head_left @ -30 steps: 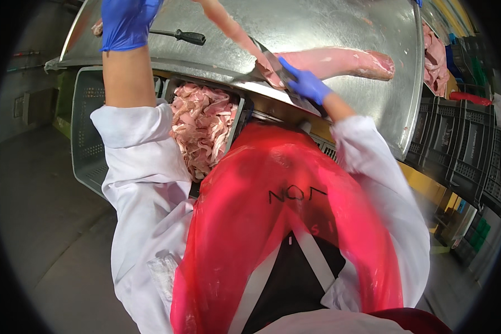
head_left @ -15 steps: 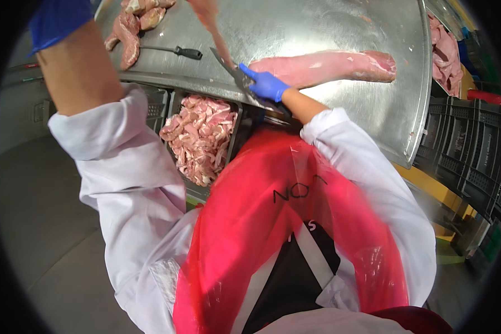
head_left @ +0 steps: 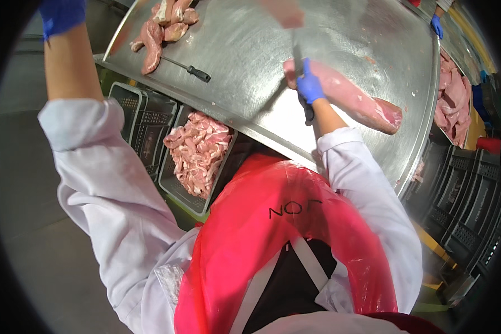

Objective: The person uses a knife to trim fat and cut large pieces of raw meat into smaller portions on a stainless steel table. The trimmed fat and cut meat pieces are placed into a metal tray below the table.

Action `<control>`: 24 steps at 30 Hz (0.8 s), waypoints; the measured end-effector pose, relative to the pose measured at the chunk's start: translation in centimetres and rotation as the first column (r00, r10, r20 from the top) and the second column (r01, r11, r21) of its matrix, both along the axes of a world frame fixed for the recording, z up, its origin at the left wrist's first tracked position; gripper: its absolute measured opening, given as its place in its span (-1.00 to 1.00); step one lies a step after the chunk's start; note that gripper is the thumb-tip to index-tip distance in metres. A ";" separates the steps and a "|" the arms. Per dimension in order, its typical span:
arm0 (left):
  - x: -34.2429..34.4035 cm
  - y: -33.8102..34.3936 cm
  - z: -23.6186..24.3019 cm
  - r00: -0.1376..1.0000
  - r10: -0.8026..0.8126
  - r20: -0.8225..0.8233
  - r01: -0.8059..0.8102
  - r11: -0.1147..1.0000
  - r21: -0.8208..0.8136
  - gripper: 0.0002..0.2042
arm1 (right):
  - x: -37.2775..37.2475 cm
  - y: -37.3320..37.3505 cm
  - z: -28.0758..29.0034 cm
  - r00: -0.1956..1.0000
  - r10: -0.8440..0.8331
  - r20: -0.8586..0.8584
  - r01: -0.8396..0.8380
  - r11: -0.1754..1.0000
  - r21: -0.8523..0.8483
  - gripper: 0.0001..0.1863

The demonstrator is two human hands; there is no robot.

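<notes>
My right hand (head_left: 310, 87), in a blue glove, is closed round the black handle of a knife (head_left: 298, 54), its blade pointing away from me. Beside that hand a long pale pink loin of meat (head_left: 353, 93) lies slantwise on the metal table, its near end to the right. A piece of meat (head_left: 284, 12), smeared by motion, shows just beyond the blade tip; whether it touches the blade I cannot tell. High at the far left is my left hand (head_left: 63, 18), also blue-gloved. Its fingers are cut off by the picture's edge.
Meat pieces (head_left: 153, 36) and a black-handled thin rod (head_left: 198, 73) lie on the metal table (head_left: 234, 83) at left. Below its edge stands a crate of meat trimmings (head_left: 199, 156). At right are more meat (head_left: 453, 100), stacked black crates (head_left: 456, 186) and another person's gloved hand (head_left: 436, 25).
My right hand has moved right and the knife has swung from pointing left to pointing away. The loose meat piece has shifted right. The whole view has turned somewhat.
</notes>
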State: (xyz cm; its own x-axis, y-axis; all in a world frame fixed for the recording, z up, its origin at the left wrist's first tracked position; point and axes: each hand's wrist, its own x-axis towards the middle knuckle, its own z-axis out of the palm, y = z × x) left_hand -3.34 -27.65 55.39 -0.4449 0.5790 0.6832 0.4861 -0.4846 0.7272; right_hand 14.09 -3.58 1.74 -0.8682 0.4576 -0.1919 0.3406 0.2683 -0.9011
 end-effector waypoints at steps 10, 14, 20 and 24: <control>-1.1 -17.7 -45.7 0.928 0.044 -0.370 -0.372 0.141 -0.917 -0.54 | 11.2 6.5 6.7 0.922 -0.353 -0.162 0.279 0.893 -0.353 -0.42; 2.4 -0.9 -52.2 0.889 0.293 -0.351 -0.455 0.493 -0.741 -0.24 | 9.9 3.4 9.1 0.976 -0.170 0.137 0.183 0.979 -0.088 -0.36; 2.2 7.7 -54.3 0.900 0.214 -0.379 -0.433 0.346 -0.833 -0.73 | 7.7 0.8 6.9 0.972 -0.204 0.117 0.211 0.976 -0.054 -0.41; -5.1 3.6 -54.4 0.549 0.445 0.708 0.295 0.689 -0.662 -0.87 | 9.1 0.3 8.0 0.943 -0.276 0.183 0.296 0.951 -0.087 -0.41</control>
